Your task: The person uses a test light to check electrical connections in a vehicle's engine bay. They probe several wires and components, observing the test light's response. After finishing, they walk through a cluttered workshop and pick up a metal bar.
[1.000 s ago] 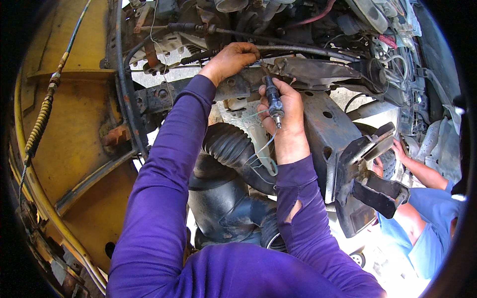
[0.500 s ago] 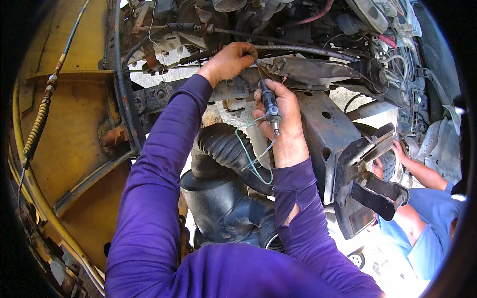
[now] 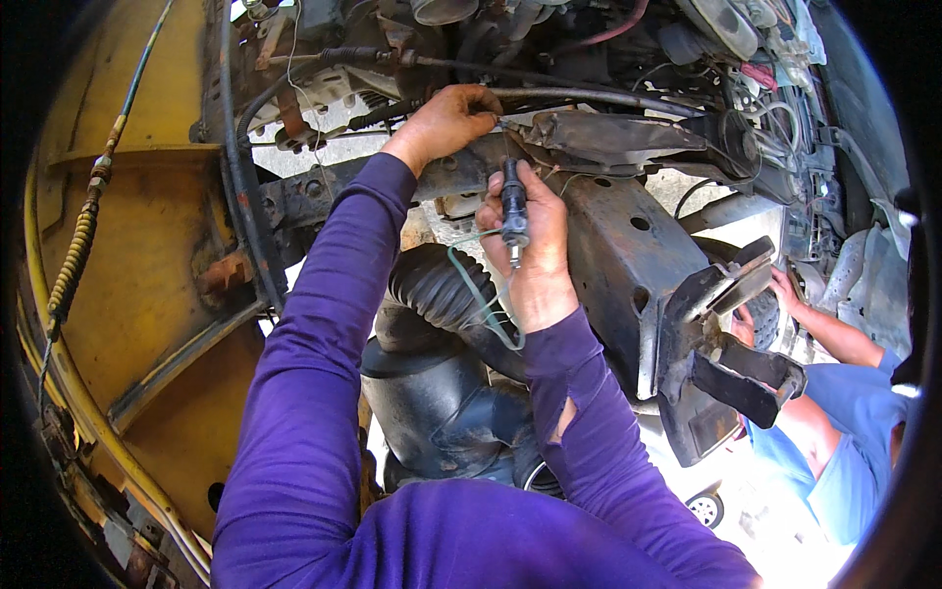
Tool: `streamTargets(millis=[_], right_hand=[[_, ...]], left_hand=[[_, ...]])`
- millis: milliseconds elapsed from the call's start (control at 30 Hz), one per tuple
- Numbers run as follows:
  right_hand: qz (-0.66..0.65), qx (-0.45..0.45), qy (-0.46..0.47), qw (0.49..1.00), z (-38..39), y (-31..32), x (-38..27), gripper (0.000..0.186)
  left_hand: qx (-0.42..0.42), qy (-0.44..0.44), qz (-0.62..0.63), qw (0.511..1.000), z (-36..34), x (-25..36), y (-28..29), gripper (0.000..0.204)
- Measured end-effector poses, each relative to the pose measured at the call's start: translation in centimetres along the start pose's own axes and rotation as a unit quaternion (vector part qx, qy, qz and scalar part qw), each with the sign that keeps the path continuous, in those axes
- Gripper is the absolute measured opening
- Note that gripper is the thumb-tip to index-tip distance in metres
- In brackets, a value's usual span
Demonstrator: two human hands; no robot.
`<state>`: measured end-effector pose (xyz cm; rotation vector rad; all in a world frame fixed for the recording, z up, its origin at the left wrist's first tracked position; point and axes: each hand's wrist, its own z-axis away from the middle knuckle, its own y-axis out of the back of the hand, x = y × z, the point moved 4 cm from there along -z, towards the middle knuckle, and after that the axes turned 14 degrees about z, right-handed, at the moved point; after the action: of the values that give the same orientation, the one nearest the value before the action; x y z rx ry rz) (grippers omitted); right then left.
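Observation:
My left hand (image 3: 444,123) pinches a thin wire end (image 3: 502,125) beside the dark frame rail; most of the wire is hidden by the fingers. Below it, my right hand (image 3: 536,221) is wrapped around a dark test probe (image 3: 514,204) with a metal end and a thin needle pointing up toward the left fingers. I cannot tell whether the needle touches the wire. A pale green lead (image 3: 478,294) hangs in a loop from the probe past my right wrist. Just right of the left fingers lies a black sleeve-like cover (image 3: 613,137).
A black ribbed hose (image 3: 442,285) and round black housing (image 3: 417,393) sit below my hands. A steel frame rail (image 3: 628,236) ends in a bracket (image 3: 687,393). Yellow panels (image 3: 137,275) stand left. Another person's arm (image 3: 834,334) reaches in at right.
My right hand and the test probe have shifted left and slightly down, and the probe stands more upright. The green lead swung left with it. My left hand has barely moved.

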<state>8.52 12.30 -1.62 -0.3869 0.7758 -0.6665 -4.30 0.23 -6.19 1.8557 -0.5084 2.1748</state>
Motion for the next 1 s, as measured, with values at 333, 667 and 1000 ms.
streamTargets(millis=[333,667,1000], right_hand=[[0.272,0.064,0.169,0.945,-0.7,0.9,-2.0,0.016],[0.637,0.13,0.247,0.718,1.6,-2.2,-4.2,0.028],[0.346,0.104,0.131,0.923,2.9,-1.4,-3.3,0.022]], left_hand=[[-0.019,0.007,-0.027,0.999,-0.4,0.0,0.5,0.034],[-0.039,0.011,0.026,0.999,-0.2,-0.6,0.7,0.029],[-0.025,-0.025,0.014,0.999,0.0,0.5,-0.1,0.022]])
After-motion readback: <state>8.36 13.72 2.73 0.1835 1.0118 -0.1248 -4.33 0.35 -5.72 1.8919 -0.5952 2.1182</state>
